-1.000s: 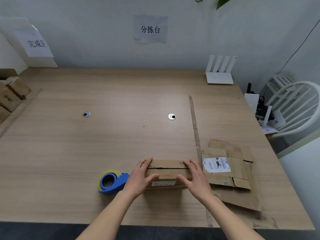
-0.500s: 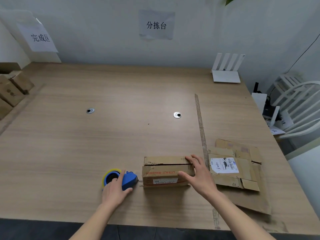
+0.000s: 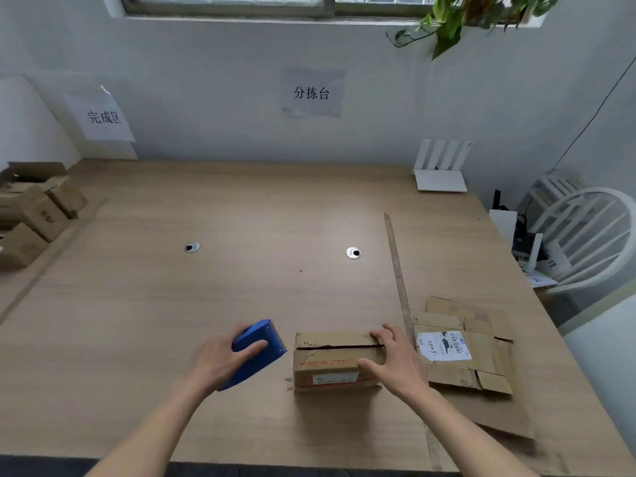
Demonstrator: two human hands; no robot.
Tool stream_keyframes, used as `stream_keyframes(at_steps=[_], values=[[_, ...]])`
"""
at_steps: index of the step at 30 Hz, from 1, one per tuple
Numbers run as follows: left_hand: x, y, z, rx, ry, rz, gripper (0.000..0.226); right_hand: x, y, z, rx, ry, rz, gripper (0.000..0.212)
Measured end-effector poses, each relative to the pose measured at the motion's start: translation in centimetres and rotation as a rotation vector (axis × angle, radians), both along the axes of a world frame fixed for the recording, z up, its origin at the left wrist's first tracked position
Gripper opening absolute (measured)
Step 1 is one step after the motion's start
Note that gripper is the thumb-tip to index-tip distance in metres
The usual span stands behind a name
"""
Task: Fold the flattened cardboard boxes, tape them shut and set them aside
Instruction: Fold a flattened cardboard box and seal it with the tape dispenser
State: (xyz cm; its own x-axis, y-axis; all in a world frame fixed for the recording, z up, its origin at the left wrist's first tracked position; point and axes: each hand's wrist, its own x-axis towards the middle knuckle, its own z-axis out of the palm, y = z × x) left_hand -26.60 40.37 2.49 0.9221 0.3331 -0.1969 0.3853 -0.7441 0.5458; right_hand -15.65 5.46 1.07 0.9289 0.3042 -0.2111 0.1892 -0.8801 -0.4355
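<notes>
In the head view, the left hand (image 3: 220, 359) is gripping one blue plastic tape dispenser (image 3: 258, 352) just left of one small folded brown cardboard box (image 3: 335, 361), which the right hand (image 3: 395, 361) is clasping at its right end on the worktop (image 3: 206, 304). The box is probably light, stiff-edged, crushable; best pinned across its open seam. Flattened cardboard sheets (image 3: 464, 356), count unclear, are lying right of the right hand.
</notes>
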Motion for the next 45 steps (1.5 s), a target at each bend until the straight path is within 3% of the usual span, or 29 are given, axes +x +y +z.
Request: stream_keyframes(at_steps=[5,11,16,21,29,33,37,45], values=[[4.3,-5.6,7.4,-0.027,0.06,-0.246,0.043,-0.1,0.7,1.5,-0.04,0.024,-0.008,0.073],[8.7,-12.1,7.3,0.149,0.22,-0.387,0.05,1.3,0.4,1.1,0.123,0.2,-0.042,0.07],[11.0,-12.7,6.7,0.223,0.274,-0.406,0.05,2.7,-0.6,0.7,0.321,0.224,-0.03,0.034],[11.9,-12.4,6.6,0.28,0.292,-0.428,0.056,3.6,0.4,1.8,0.658,0.593,-0.091,0.034],[11.6,-12.4,6.6,0.285,0.247,-0.413,0.063,5.0,1.1,1.6,0.655,0.81,0.023,0.037],[12.0,-11.9,6.9,0.261,0.195,-0.411,0.063,5.5,1.7,1.0,0.69,0.722,0.103,0.039],[11.7,-11.6,6.8,0.249,0.162,-0.425,0.067,5.6,2.1,1.7,0.639,0.703,0.162,0.023],[11.1,-11.4,6.6,0.228,0.164,-0.422,0.068,5.2,2.0,1.1,0.607,0.671,0.047,0.01]])
